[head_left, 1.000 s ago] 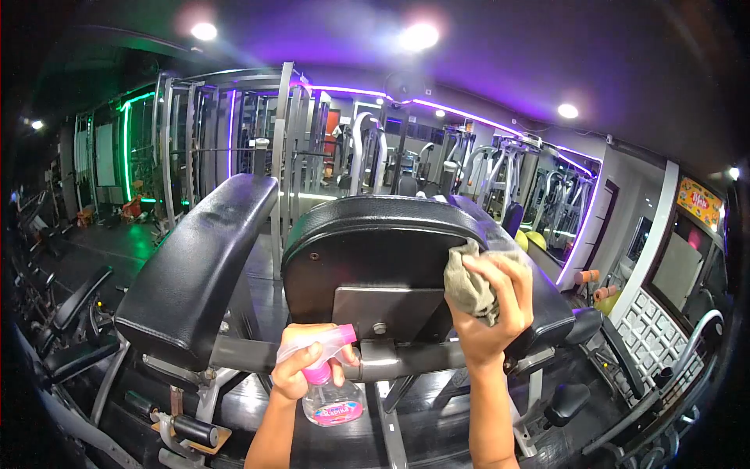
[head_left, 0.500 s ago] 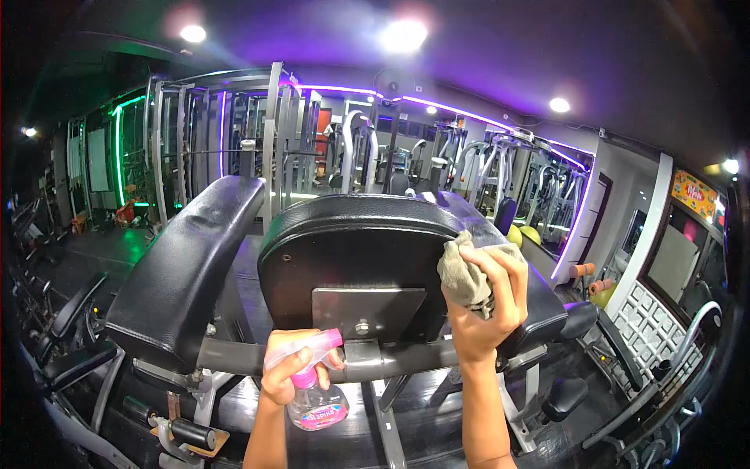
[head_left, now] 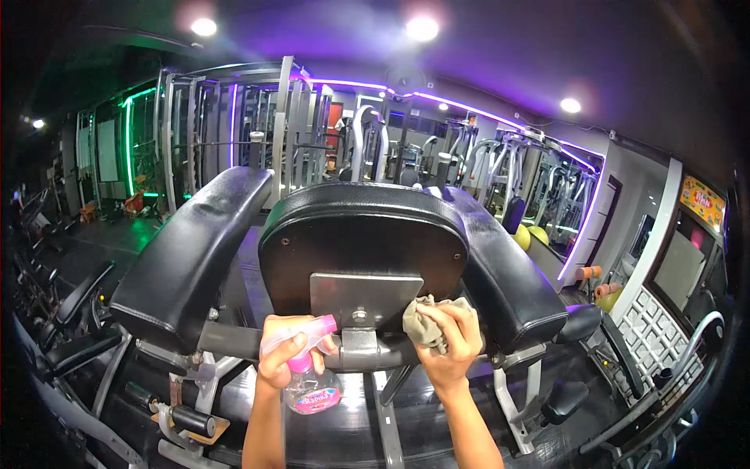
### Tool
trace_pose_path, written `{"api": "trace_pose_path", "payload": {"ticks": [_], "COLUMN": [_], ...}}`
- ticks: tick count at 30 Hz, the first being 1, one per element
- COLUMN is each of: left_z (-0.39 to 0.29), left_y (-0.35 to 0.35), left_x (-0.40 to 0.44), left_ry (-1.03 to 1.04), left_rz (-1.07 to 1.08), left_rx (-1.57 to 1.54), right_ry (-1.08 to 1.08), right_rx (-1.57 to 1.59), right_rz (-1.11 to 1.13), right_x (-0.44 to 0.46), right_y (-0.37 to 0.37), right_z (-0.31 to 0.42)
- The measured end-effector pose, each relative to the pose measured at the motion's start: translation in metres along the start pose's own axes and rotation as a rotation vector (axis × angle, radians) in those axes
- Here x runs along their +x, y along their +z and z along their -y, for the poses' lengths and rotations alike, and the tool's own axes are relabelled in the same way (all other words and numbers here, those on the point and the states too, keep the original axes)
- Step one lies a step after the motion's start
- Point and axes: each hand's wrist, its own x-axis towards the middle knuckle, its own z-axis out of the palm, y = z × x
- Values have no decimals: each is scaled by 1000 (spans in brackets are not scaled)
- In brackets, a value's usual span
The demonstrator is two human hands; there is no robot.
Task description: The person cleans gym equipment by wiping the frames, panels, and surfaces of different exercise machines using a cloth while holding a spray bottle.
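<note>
My left hand [head_left: 287,352] is wrapped round the neck of a clear spray bottle [head_left: 314,393] with a pink trigger head and a pink label. It is in front of the dark crossbar below the pad. A crumpled grey-green cloth [head_left: 424,324] is bunched in my right hand [head_left: 453,344], close to the right edge of the metal plate [head_left: 332,293]. That plate is bolted to the back of a black padded backrest [head_left: 361,242]. Whether the cloth touches the plate or the bar, I cannot tell.
Long black pads flank the backrest, one on the left [head_left: 191,262] and one on the right [head_left: 512,270]. Below the left pad is a footrest roller [head_left: 191,422]. Further off stand gym machines, a rack [head_left: 283,148] and yellow balls [head_left: 537,234].
My right hand has moved the cloth down and left, from the backrest's right edge to beside the metal plate. My left hand still holds the bottle, nearly in place. The view has shifted slightly.
</note>
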Motion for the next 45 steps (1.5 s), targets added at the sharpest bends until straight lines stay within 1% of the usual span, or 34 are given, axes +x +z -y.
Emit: {"api": "trace_pose_path", "payload": {"ticks": [2,6,8,9,10,12,14,16,17,18,20,24,26,28,30,32,34,36,38,40,42,45], "left_z": [-3,-1,-3,-3,-2,-3,-2,-4,-3,-1,-3,-2,-5,-4,-2,-2,-1,0,1,2,4,4], "left_y": [2,-1,2,1,1,0,-3,-6,-6,-7,-8,-9,-4,-6,-7,-8,-9,-11,-15,-18,-18,-18], "left_x": [0,3,4,5,5,6,5,6,7,7,8,8,6,7,7,6,5,6,6,6,6,7], "left_ry": [1,53,27,25,23,23,15,9,37,67,64,55,54,63,74,85,92,100,151,157,156,174], "left_rz": [-10,25,-14,-12,-17,-8,2,26,19,13,14,11,-46,-40,-34,-49,-47,-38,-38,-25,-16,-20], "left_rx": [29,42,59,44,24,18,13,6,0,-5,6,27,26,21,16,-20,-12,-1,-70,-67,-89,-64], "right_ry": [46,100,121,65,3,-41,-96,-109,-152,-149,-212,-145,-106,-78,-58,-73,-133,-210,-305,-373,-346,-291], "right_rx": [76,148,176,138,107,119,103,92,68,72,16,0,23,56,83,88,50,28,-5,-18,22,15], "right_rz": [63,-207,-208,-212,-208,-157,-62,101,132,132,151,-35,-49,-120,-104,-37,26,135,226,240,222,106], "right_x": [2,28,41,41,40,32,23,14,9,9,14,35,40,45,47,45,42,37,23,24,38,55], "right_y": [-8,-5,1,6,10,19,25,20,20,15,5,-2,1,9,14,15,16,15,25,26,19,11], "right_z": [2,2,14,17,21,30,33,35,32,28,16,12,19,28,37,43,44,48,45,42,38,38]}}
